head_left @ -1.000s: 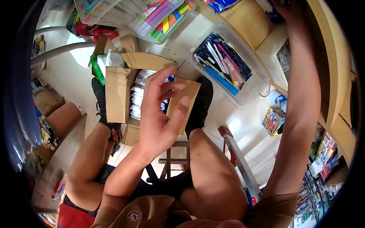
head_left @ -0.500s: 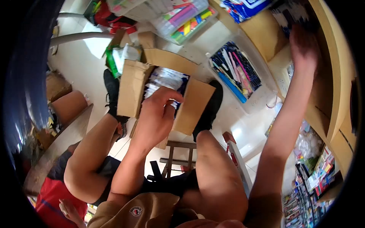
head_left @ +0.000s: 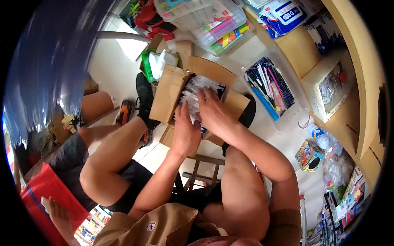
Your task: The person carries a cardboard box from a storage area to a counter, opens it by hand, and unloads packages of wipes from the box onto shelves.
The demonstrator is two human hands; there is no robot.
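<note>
An open cardboard box (head_left: 166,95) stands on the floor between my feet, filled with shiny clear plastic packets (head_left: 191,93) that show some dark blue. My left hand (head_left: 186,132) reaches over the near side of the box, fingers stretched along the packets and thumb apart. From the right, my right hand (head_left: 214,114) lies on the same packets with its fingers spread, close beside the left. Both hands touch the packets; what is under the fingertips is hidden.
Right of the box, a clear plastic bin (head_left: 283,123) holds many pens. A wooden shelf (head_left: 305,61) carries a white carton (head_left: 318,92) and blue packs (head_left: 283,16). Plastic cases (head_left: 221,30) stand behind. Another person's hand (head_left: 59,215) holds a pale object at lower left.
My right hand has left the dark packs on the shelf and come down to the packets in the box. My left hand has lowered onto the packets, and the view has shifted.
</note>
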